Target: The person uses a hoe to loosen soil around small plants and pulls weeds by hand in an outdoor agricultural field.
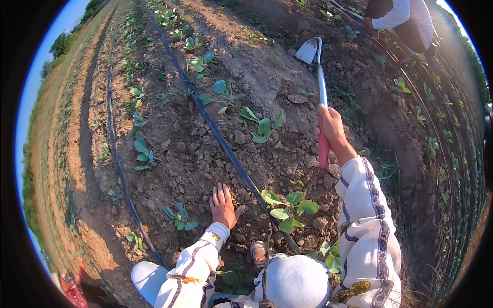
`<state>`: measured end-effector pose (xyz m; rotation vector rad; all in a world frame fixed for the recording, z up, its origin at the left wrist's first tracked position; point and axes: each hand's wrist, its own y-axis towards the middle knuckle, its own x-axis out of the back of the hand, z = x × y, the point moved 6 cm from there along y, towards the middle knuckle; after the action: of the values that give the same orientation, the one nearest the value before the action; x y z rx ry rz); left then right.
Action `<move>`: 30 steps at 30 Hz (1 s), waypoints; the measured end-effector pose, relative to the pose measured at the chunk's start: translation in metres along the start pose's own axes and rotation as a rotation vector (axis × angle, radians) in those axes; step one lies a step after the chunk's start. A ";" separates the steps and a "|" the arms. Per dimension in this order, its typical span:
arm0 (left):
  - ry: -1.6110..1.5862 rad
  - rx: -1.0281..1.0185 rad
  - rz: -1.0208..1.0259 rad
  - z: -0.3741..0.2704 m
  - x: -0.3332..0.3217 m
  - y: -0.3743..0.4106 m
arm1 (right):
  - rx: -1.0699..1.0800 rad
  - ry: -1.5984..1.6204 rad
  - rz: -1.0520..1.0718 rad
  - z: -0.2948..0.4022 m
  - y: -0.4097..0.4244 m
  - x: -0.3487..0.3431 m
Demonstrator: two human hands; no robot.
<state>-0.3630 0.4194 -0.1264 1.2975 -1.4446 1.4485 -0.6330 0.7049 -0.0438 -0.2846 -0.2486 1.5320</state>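
My right hand point(332, 125) grips the red handle of a small hand hoe point(322, 84), whose pale metal blade points away from me near the top of the view. Palm down and empty, my left hand point(224, 206) rests on the crumbly brown soil point(181, 154) with its fingers spread a little. A broad-leaved seedling point(290, 208) stands between my two hands, beside a black drip line point(215, 131). Another seedling point(181, 218) grows to the left of my left hand. Farther ahead, a leafy seedling point(264, 127) stands left of the hoe's handle.
A second drip line point(112, 138) runs along the left, with several seedlings near it. At the upper right a co-worker point(412, 23) crouches by another planted row. Part of another person in red point(75, 290) shows at the lower left. My knees and one sandalled foot are close below.
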 end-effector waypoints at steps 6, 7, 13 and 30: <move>0.019 -0.010 -0.023 0.000 -0.004 0.000 | 0.058 -0.059 0.032 0.006 0.102 -0.079; 0.013 -0.004 0.000 0.001 -0.005 0.000 | 0.045 -0.103 0.036 0.000 0.113 -0.089; 0.028 0.004 0.042 0.004 -0.005 -0.001 | -0.086 -0.294 0.083 -0.052 0.112 -0.109; -0.028 0.004 0.084 0.001 -0.007 0.004 | -0.011 0.131 0.054 0.024 0.017 -0.032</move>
<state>-0.3644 0.4195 -0.1343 1.2774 -1.5319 1.4938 -0.6579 0.6739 -0.0265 -0.4014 -0.1469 1.5583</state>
